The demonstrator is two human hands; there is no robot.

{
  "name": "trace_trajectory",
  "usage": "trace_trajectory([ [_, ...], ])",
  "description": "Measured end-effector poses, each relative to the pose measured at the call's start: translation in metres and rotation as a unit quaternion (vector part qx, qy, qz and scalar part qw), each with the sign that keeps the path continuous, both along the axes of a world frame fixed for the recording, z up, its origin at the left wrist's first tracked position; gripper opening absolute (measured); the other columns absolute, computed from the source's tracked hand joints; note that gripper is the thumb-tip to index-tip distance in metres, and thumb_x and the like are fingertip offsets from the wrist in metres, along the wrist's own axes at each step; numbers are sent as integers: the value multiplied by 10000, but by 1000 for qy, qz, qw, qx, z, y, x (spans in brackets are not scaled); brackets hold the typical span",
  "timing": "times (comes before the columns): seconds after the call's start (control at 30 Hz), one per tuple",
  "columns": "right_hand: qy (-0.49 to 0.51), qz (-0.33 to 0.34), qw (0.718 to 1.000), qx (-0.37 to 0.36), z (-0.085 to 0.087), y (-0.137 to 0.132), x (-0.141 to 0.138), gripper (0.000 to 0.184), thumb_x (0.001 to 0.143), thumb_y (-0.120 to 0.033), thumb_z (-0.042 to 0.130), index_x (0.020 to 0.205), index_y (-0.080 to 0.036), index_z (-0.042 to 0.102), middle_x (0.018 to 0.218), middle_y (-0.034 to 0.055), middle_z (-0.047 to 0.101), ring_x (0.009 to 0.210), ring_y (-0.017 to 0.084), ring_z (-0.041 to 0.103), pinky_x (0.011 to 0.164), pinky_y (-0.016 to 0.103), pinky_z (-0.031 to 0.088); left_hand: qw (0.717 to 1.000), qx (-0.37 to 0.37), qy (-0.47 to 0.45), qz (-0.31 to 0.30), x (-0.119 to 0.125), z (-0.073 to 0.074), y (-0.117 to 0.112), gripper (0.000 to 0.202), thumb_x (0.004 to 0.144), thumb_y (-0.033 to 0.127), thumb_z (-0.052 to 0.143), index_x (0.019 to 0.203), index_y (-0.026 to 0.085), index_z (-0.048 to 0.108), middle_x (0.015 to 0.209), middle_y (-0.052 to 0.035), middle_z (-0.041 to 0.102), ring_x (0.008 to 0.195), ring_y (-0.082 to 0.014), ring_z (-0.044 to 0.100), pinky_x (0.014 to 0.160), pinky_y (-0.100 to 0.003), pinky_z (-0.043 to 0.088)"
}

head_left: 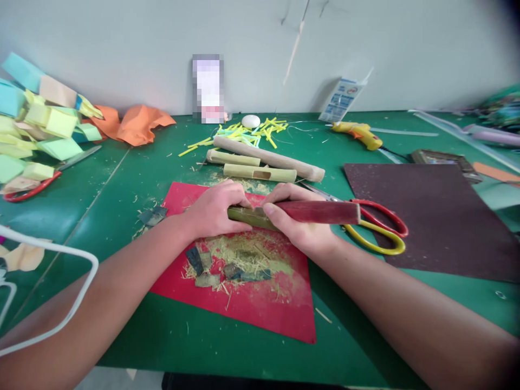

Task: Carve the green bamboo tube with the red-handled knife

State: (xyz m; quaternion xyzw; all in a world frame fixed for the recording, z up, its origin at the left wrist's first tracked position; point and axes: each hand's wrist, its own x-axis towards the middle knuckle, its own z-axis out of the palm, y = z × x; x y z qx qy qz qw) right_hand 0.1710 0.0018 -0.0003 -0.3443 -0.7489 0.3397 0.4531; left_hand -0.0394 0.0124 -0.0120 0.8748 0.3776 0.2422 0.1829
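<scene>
My left hand (213, 210) is closed around the left end of a green bamboo piece (254, 218), pressing it down over a red sheet (284, 324). My right hand (303, 234) grips a tool with a squared red wooden handle (323, 212); its working end is hidden by my fingers at the bamboo. Pale shavings (247, 252) and dark sandpaper-like scraps (209, 280) lie on the sheet below my hands. Just beyond are a notched bamboo tube (239, 170), another short bamboo length (233, 158) and a longer pale stick (272, 155).
Scissors (390, 246) with red and yellow handles lie right of my hand, partly on a dark brown sheet (430, 216). Yellow strips (270, 130), a white oval object (251, 121), a phone (208, 89) and a yellow glue gun (359, 134) sit behind. Folded papers (44, 127) pile up left.
</scene>
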Motion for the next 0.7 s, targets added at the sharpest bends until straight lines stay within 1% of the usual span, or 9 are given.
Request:
trace_trajectory([
  [0.1, -12, 27, 999, -15, 1, 2, -1, 115, 796, -328, 691, 751, -225, 668, 745, 3, 701, 636, 139, 621, 613, 281, 506, 1000, 4, 1, 3, 0, 0, 0, 293, 736, 418, 757, 863, 189, 625, 858, -16, 596, 844, -182, 546, 769, -330, 428],
  [0.33, -22, 33, 999, -28, -1, 4, -3, 134, 758, -342, 741, 793, -215, 716, 807, 15, 744, 703, 152, 679, 676, 279, 548, 1000, 7, 6, 3, 0, 1, 1, 287, 737, 418, 755, 823, 188, 606, 825, -11, 578, 823, -177, 538, 744, -317, 424],
  [0.53, -16, 30, 999, -22, -2, 6, -6, 137, 738, -330, 765, 806, -218, 727, 817, 10, 750, 708, 145, 683, 703, 275, 554, 1000, 18, 5, -5, -3, -1, 2, 295, 746, 435, 747, 830, 185, 613, 829, -15, 574, 820, -176, 533, 733, -313, 418],
  [0.7, -23, 32, 999, -7, -1, 5, -6, 119, 742, -320, 755, 785, -215, 717, 801, 5, 744, 690, 136, 673, 679, 265, 539, 1000, 22, 4, -14, -3, -2, 3, 302, 760, 442, 734, 845, 176, 618, 835, -22, 579, 819, -178, 530, 739, -318, 415],
])
